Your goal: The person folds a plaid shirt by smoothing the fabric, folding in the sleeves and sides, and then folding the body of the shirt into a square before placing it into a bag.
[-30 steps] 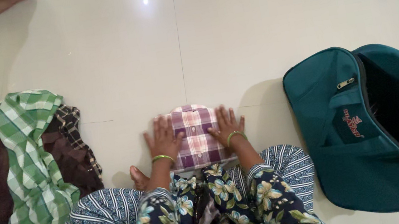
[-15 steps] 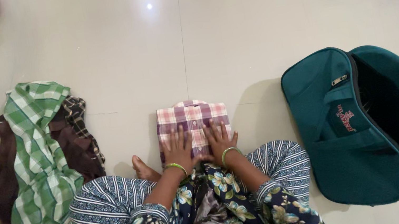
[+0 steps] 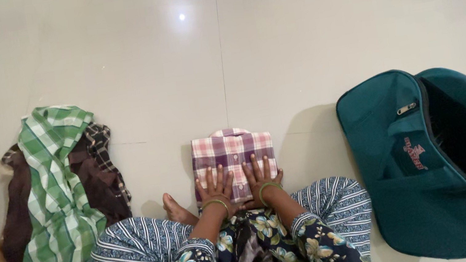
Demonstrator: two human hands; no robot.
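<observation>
Both hands, left [image 3: 215,185] and right [image 3: 261,176], lie flat and unclenched on the folded pink-plaid shirt [image 3: 231,150] on the floor [image 3: 294,46]; risk: uneven pressing could skew the fold.

Glossy pale tiled floor [image 3: 292,34], items laid directly on it.

Folded pink-purple checked shirt [image 3: 231,150] at centre; heap of clothes with green checked cloth [image 3: 56,196] on top lies left; open teal bag [image 3: 438,167] lies right, well apart from the shirt.

One folded shirt [image 3: 231,150], one bag [image 3: 437,161]
</observation>
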